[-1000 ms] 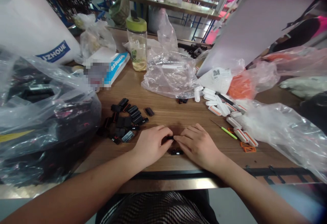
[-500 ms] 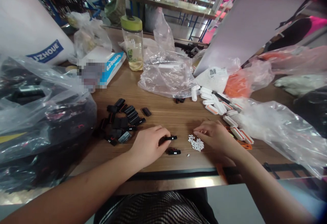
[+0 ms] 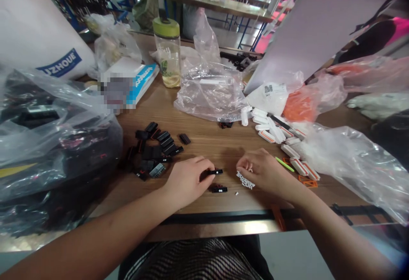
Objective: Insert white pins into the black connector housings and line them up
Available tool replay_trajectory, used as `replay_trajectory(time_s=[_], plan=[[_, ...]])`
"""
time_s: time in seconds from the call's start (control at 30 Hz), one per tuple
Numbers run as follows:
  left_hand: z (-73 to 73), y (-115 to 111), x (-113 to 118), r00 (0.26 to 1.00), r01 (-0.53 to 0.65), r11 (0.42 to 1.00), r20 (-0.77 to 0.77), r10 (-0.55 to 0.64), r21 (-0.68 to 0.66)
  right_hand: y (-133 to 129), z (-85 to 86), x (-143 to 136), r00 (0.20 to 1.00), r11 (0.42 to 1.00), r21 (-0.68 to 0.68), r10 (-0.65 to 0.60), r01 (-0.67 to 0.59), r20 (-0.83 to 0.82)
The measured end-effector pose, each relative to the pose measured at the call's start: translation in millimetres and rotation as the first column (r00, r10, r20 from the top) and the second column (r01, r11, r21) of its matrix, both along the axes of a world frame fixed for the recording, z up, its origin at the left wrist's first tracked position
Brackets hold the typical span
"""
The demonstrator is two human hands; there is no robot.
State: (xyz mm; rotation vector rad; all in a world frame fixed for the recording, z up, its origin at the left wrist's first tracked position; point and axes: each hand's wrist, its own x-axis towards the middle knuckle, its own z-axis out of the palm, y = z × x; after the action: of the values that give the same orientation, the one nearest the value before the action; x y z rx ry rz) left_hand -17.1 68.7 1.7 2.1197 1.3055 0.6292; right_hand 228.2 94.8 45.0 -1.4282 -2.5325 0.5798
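Thumb and fingers of my left hand [image 3: 191,180] grip a small black connector block [image 3: 217,172] with a white dot on its face. Just in front of it, nearer me, a second black block [image 3: 219,190] with white dots lies on the table. My right hand [image 3: 260,167] is closed, its fingertips pinched together over a small heap of white pegs [image 3: 245,181]; whether a peg is between them is hidden. One loose white peg [image 3: 237,193] lies apart from the heap. To the left of my left hand is a pile of black connector blocks [image 3: 153,150].
White blocks [image 3: 266,131], some with orange edges, and a bright green stick [image 3: 284,164] lie to the right. Clear plastic bags [image 3: 207,88] and a green-lidded bottle [image 3: 166,54] stand behind. A large bag of black parts [image 3: 57,156] fills the left side.
My right hand has moved slightly left over the white pegs, its fingers drawing together, which uncovers the green stick. My left hand keeps its hold on the black connector block.
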Motion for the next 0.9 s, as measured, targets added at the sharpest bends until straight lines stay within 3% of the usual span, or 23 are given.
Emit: replay_trajectory(time_s=[0.1, 0.17, 0.33, 0.57, 0.9], plan=[[0.2, 0.6, 0.2, 1.0, 0.003, 1.0, 0.001, -0.003, 0.001, -4.8, 2.2, -21.3, 0.987, 0.999, -0.029, 0.035, -0.04, -0.16], [0.2, 1.0, 0.0, 1.0, 0.014, 1.0, -0.002, -0.014, 0.002, -6.9, -0.5, -32.9, 0.981, 0.996, -0.003, 0.09, -0.092, -0.17], [1.3, 0.7, -0.4, 0.999, 0.02, 1.0, -0.027, -0.02, 0.007, -7.0, -5.7, -46.8, 0.984, 0.983, 0.077, 0.173, -0.169, -0.052], [3.7, 0.7, 0.6, 0.998, 0.019, 1.0, -0.066, -0.018, 0.008, -13.5, 3.9, -50.0, 0.95, 0.93, 0.219, 0.263, -0.296, 0.167], [1.5, -0.2, 1.1, 1.0, 0.013, 1.0, -0.019, -0.013, 0.004, -19.2, 4.0, -50.9, 0.943, 0.908, 0.266, 0.286, -0.323, 0.168]])
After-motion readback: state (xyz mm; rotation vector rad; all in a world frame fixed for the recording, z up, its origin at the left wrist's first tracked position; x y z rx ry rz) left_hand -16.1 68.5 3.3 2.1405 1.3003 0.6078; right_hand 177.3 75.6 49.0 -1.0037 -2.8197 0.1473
